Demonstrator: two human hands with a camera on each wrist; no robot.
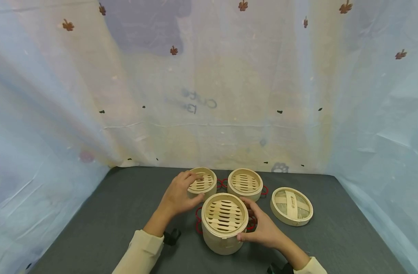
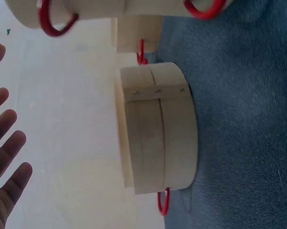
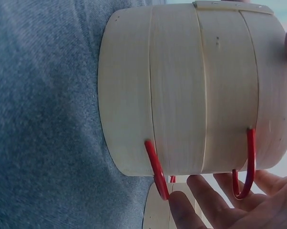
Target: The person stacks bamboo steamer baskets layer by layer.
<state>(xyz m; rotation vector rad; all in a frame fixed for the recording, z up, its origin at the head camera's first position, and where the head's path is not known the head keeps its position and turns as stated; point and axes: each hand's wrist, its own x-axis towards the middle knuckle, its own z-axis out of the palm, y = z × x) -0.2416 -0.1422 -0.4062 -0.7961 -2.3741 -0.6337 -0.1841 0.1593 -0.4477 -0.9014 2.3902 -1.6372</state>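
Note:
Two round bamboo steamer baskets stand stacked [image 1: 224, 243] at the front middle, slatted floor on top, red loop handles at the sides. My right hand [image 1: 263, 226] grips the upper basket, thumb at the front rim and fingers round the far right side. In the right wrist view those fingers [image 3: 208, 202] lie by the red handles. My left hand [image 1: 181, 195] is spread beside the back left steamer basket [image 1: 202, 185], to the left of the stack. Its fingers [image 2: 10, 143] hold nothing and show apart from the basket [image 2: 158, 136] in the left wrist view.
Another steamer basket [image 1: 244, 184] stands at the back right, with red handles. A woven bamboo lid [image 1: 291, 207] lies to the right of the stack. The dark cloth-covered table [image 1: 102, 228] ends at a pale patterned sheet [image 1: 222, 83] hung behind and at both sides.

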